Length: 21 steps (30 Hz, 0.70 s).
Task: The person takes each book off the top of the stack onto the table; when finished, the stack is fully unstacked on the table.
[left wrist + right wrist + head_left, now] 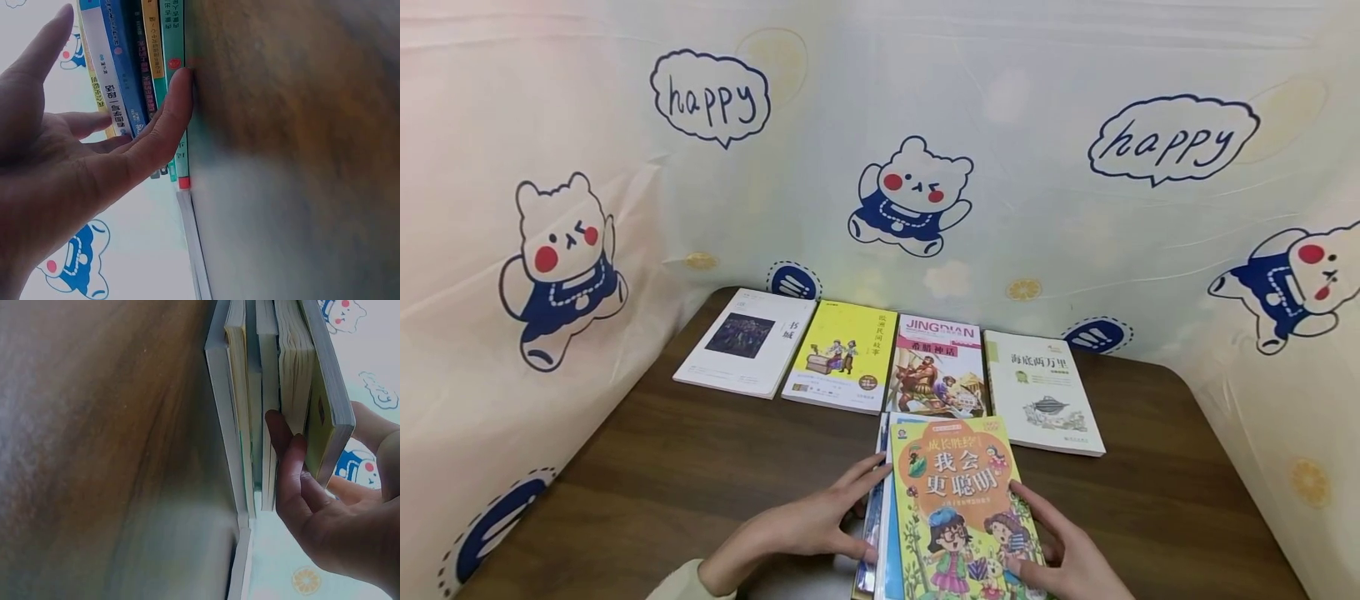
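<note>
A stack of several books stands near the front of the table, topped by a yellow children's book (955,517) with an orange title patch. My left hand (816,521) is at the stack's left side, fingers fairly straight and touching the spines; its thumb is spread. In the left wrist view a blue spine (124,62) and a green spine (174,44) show. My right hand (1067,554) holds the yellow book's right edge, thumb at the cover. Its other fingertips touch the page edges (294,369) of books below, as the right wrist view shows.
Along the table's back lie a white book (741,342), a yellow storybook (842,354), a pink-topped book (938,367) and a pale book (1043,392), side by side. The stack's far end meets the pink-topped book. Behind the dark wooden table (700,450) hangs a patterned cloth (1022,208).
</note>
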Tool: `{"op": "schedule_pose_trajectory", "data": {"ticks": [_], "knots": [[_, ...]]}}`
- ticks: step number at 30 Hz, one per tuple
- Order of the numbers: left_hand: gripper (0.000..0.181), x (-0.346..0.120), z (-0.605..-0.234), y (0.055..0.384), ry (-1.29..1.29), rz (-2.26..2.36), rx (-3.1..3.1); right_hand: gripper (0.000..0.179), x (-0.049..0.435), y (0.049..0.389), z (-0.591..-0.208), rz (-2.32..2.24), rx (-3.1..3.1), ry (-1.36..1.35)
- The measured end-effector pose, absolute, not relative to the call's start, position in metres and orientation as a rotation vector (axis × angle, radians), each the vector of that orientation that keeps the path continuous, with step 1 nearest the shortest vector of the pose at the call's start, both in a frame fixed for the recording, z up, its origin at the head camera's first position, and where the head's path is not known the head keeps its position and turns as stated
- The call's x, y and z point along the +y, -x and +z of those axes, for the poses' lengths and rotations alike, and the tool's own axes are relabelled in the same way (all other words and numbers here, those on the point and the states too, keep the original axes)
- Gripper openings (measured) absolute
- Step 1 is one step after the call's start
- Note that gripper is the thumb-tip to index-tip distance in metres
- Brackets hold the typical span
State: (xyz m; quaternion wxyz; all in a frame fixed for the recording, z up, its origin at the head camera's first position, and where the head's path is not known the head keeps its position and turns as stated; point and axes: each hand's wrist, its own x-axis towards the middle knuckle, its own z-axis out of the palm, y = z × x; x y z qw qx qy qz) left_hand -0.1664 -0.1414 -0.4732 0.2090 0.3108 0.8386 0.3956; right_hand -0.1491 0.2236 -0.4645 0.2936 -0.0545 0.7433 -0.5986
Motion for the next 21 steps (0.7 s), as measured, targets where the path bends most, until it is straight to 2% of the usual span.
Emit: {"op": "schedule_pose_trajectory", "data": {"ticks": [11,21], "knots": [[0.104,-0.146,-0.474,0.165,-0.826,1.168,2.329,0.087,0.207,0.154,-0.461,-1.513,2.080,0.185],[0.106,-0.144,-0.479,0.162,-0.852,1.153,2.362,0.083,0.212,0.152,-0.458,-1.499,2.074,0.272]]}}
